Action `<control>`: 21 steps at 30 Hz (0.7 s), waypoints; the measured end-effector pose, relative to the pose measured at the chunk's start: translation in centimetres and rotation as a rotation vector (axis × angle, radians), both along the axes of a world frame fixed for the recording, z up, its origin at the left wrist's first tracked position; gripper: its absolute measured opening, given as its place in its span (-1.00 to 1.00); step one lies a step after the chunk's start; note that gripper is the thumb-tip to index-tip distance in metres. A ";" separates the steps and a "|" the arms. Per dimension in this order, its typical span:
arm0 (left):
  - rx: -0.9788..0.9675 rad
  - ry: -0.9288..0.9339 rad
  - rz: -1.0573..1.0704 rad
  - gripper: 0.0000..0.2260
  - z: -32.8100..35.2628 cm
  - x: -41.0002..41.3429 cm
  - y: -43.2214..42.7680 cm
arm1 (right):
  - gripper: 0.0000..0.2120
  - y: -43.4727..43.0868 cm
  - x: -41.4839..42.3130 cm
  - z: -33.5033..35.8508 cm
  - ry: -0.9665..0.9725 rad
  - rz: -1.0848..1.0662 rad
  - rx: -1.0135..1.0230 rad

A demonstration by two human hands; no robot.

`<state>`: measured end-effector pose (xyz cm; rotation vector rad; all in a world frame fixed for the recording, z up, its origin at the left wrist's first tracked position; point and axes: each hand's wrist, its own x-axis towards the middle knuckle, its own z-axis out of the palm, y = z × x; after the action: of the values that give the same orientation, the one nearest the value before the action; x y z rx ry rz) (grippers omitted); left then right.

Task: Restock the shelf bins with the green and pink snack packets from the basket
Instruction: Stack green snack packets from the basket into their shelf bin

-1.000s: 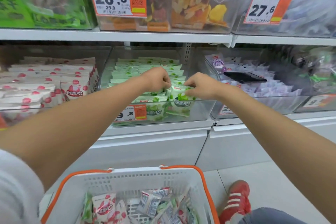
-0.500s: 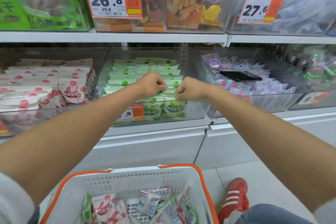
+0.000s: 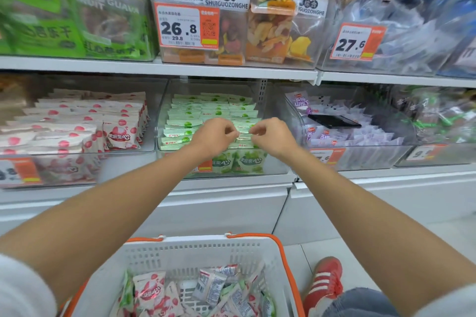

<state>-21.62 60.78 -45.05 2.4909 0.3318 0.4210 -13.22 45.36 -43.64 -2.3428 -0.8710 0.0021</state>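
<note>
Rows of green snack packets (image 3: 206,110) stand upright in the clear middle bin (image 3: 273,166). My left hand (image 3: 215,137) and my right hand (image 3: 274,136) hover close together over its front rows, fingers curled. Thumb and forefinger of each pinch the top edge of one green packet (image 3: 243,134) between them. Pink snack packets (image 3: 119,134) fill the clear bin (image 3: 123,152) to the left. Below me, the white basket with an orange rim (image 3: 195,242) holds a loose mix of pink packets (image 3: 152,288) and green packets (image 3: 128,296).
A bin of purple packets (image 3: 360,134) on the right has a black phone (image 3: 333,121) lying on top. The upper shelf (image 3: 180,69) carries dried fruit bags and price tags. My red shoe (image 3: 324,280) stands on the floor beside the basket.
Both hands rose out of the front of the green bin, where they were tucking packets down, and now sit higher over the rows. The view has tilted slightly upward.
</note>
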 end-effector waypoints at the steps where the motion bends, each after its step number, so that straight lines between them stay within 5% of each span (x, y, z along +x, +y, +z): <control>1: 0.022 -0.043 0.027 -0.84 0.0 -1.0 -0.4 | -0.83 -0.1 -1.3 -0.2 -0.065 -0.036 0.063; 7: -0.027 0.077 0.036 -0.85 -5.0 -8.6 -1.5 | -0.85 -0.3 -8.7 -7.7 0.126 0.082 -0.037; 13: -0.073 0.626 0.045 -0.75 -17.8 -18.6 1.6 | -0.85 -2.0 -15.6 -21.3 0.481 0.203 -0.372; 17: -0.122 0.866 0.094 -0.66 -23.4 -23.5 2.9 | -0.83 -2.5 -19.7 -29.1 0.518 0.367 -0.706; 21: -0.158 0.958 0.047 -0.67 -25.9 -24.9 3.0 | -0.80 -1.5 -23.8 -31.6 0.424 0.580 -0.827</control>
<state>-46.57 63.76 -70.94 2.3573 0.7490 -0.7922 -36.99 43.91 -75.20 -2.5107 -1.4688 1.2575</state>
